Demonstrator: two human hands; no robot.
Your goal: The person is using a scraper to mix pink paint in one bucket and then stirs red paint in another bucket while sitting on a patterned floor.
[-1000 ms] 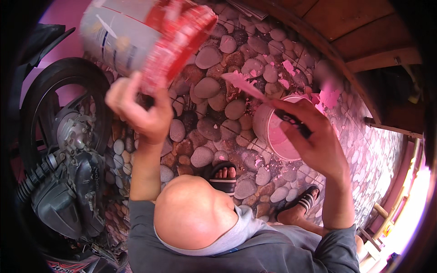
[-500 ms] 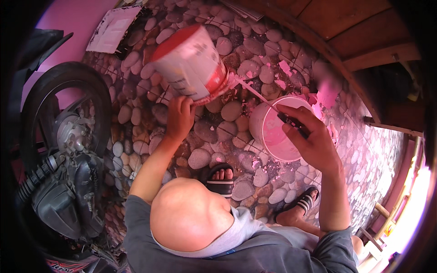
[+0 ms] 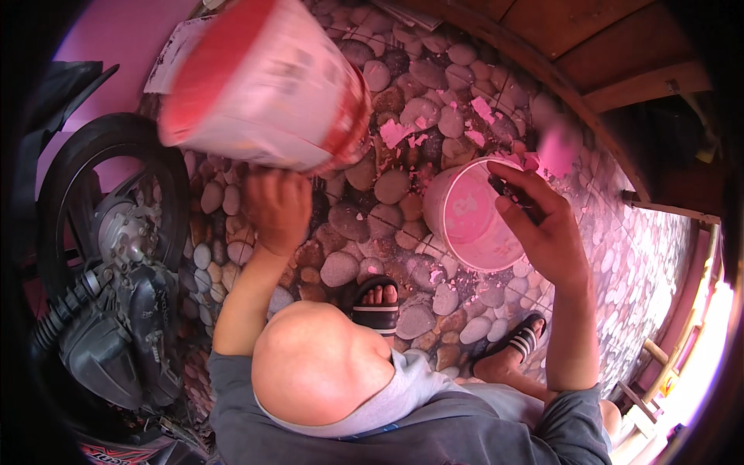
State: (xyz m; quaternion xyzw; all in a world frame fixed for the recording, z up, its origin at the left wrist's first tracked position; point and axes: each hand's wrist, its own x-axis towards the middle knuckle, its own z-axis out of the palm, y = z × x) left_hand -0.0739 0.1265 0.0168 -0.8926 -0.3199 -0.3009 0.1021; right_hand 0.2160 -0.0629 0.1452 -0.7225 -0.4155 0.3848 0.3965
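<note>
A paint bucket, red with a white printed wrap, hangs tilted and blurred by motion at the upper left. Its red end faces up and left, and pink smears mark its lower right rim. My left hand is closed on its near edge; the fingertips are smeared by motion. Over on the right, my right hand grips a dark-handled tool, whose thin blade cannot be made out now. Beneath that hand a white tub with pink paint inside leans on the floor, its mouth toward me.
Pink flakes lie scattered over the pebble-patterned floor. A motorcycle wheel stands close on the left. Wooden furniture bounds the upper right. A paint-stained white panel rests near the pink wall.
The bucket has swung up and left, nearer to me, with my left hand under it. My right hand has moved slightly right; the tool's thin blade no longer shows between bucket and tub.
</note>
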